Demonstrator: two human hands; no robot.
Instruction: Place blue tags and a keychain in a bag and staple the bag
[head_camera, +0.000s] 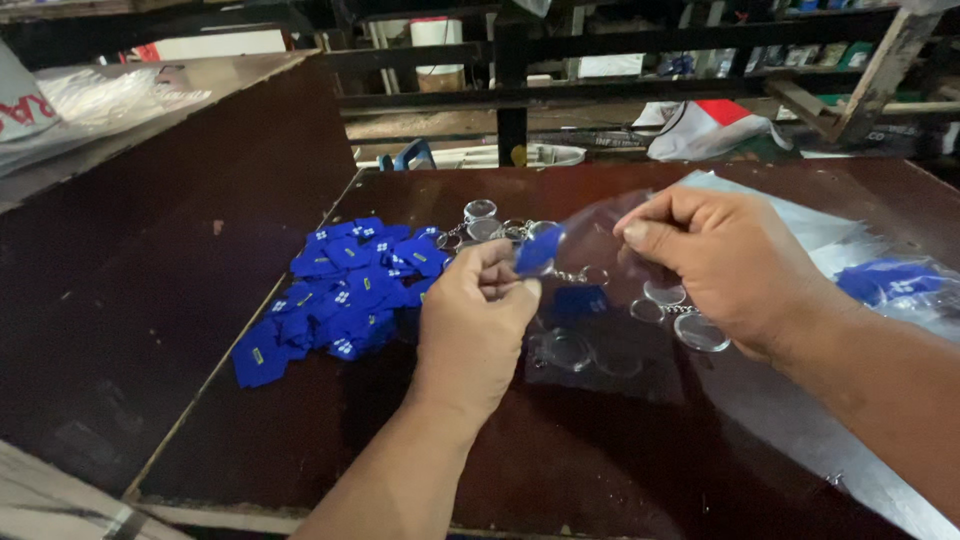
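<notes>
At frame centre, my left hand (478, 318) pinches a small blue plastic tag (540, 249), my right hand (722, 258) grips a clear thin plastic sleeve (600, 235); I judge bagging underway—next needs careful alignment.

We see dim, soft light from above left; the dark counter (620, 470) shows faint sheen, our hands cast weak shadows, and edges bend and blur slightly.

A clear plastic bag (905, 285) of blue pieces lies at right; blue labels (340, 295) heaped left.
</notes>
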